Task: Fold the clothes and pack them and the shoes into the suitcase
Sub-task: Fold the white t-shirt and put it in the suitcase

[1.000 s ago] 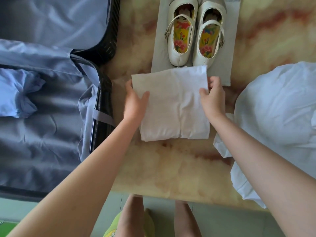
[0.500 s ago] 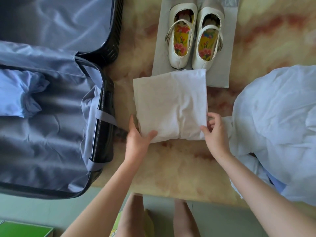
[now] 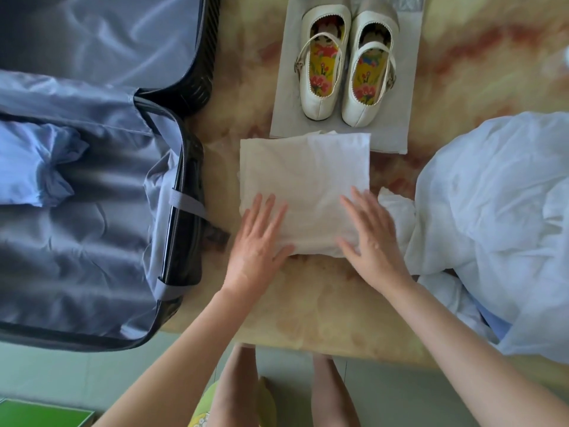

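A folded white garment (image 3: 304,174) lies as a neat rectangle in the middle of the table. My left hand (image 3: 260,238) presses flat on its near left corner, fingers straight. My right hand (image 3: 371,235) lies flat on its near right corner, fingers spread. A pair of cream strap shoes (image 3: 346,63) with flowered insoles stands on a grey sheet (image 3: 391,131) just beyond the garment. The open suitcase (image 3: 184,211) with blue-grey lining fills the left side; a blue garment (image 3: 34,167) lies inside it. A loose pale blue-white garment (image 3: 492,217) is heaped at the right.
The marbled table's near edge (image 3: 308,340) runs just below my hands, with my legs and the floor beyond it. The suitcase's lid (image 3: 101,38) lies open at the far left. A green box corner (image 3: 40,414) shows at the bottom left.
My hands left the garment's far corners, slid down its sides to its near edge, and now lie flat on top of it. The view shifted slightly.
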